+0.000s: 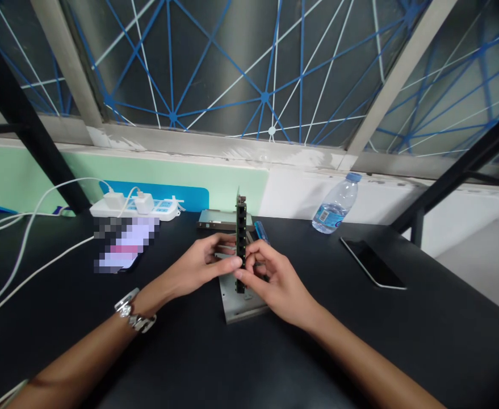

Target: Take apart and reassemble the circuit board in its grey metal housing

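Observation:
Both of my hands hold a circuit board (241, 227) upright, its narrow edge with a row of black connectors turned toward me. My left hand (204, 262) grips it from the left, thumb on the near edge and fingers behind. From the right, my right hand (277, 278) pinches the lower part with thumb and curled fingers. Below the board a flat grey metal plate (236, 309) lies on the table, partly covered by my right hand. Farther back lies a thin metal case (217, 219), with a small blue object (261, 232) to its right; its kind is unclear.
At the back left stands a white power strip (168, 210) with plugged-in chargers and trailing white cables. A phone (128, 247) with a blurred lit screen lies before it. To the right are a water bottle (336, 205) and a dark-screened phone (372, 264) on the black table (181, 363).

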`<action>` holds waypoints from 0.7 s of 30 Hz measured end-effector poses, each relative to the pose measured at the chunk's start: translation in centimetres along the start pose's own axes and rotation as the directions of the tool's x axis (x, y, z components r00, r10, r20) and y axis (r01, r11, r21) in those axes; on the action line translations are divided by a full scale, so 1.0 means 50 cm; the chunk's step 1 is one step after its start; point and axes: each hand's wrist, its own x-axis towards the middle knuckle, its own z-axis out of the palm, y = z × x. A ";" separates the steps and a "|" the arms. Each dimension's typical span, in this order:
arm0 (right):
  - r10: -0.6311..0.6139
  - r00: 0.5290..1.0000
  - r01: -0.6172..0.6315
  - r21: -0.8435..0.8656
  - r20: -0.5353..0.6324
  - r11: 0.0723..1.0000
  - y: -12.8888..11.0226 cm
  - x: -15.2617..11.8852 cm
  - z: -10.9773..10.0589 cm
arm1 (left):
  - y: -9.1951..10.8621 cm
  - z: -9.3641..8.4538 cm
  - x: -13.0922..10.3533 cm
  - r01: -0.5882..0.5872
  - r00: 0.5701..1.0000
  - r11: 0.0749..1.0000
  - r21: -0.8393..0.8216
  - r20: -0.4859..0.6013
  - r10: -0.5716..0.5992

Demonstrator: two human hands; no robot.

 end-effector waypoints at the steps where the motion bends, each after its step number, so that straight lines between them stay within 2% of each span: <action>1: -0.008 1.000 0.008 -0.021 0.007 1.000 0.002 0.000 0.000 | -0.006 0.000 0.000 0.005 1.000 1.000 -0.012 0.002 -0.005; 6: -0.037 0.999 0.038 -0.115 0.015 0.993 0.003 0.002 0.005 | -0.030 -0.001 0.003 -0.006 0.999 0.999 0.048 -0.050 0.009; 11: -0.051 0.999 0.052 -0.156 0.010 0.986 0.002 0.000 0.010 | -0.026 -0.010 0.005 -0.118 0.983 0.956 0.267 -0.102 0.150; 14: -0.020 1.000 0.020 -0.041 0.000 0.999 0.000 0.000 0.009 | -0.019 -0.014 0.006 -0.212 0.954 0.887 0.411 -0.109 0.279; 18: 0.136 0.990 -0.139 0.232 0.032 0.963 -0.011 0.005 0.003 | -0.021 -0.022 0.008 -0.295 0.894 0.750 0.592 -0.105 0.435; 21: 0.249 0.965 -0.262 0.240 0.083 0.935 -0.017 0.009 0.000 | -0.028 -0.031 0.010 -0.353 0.851 0.654 0.669 -0.061 0.521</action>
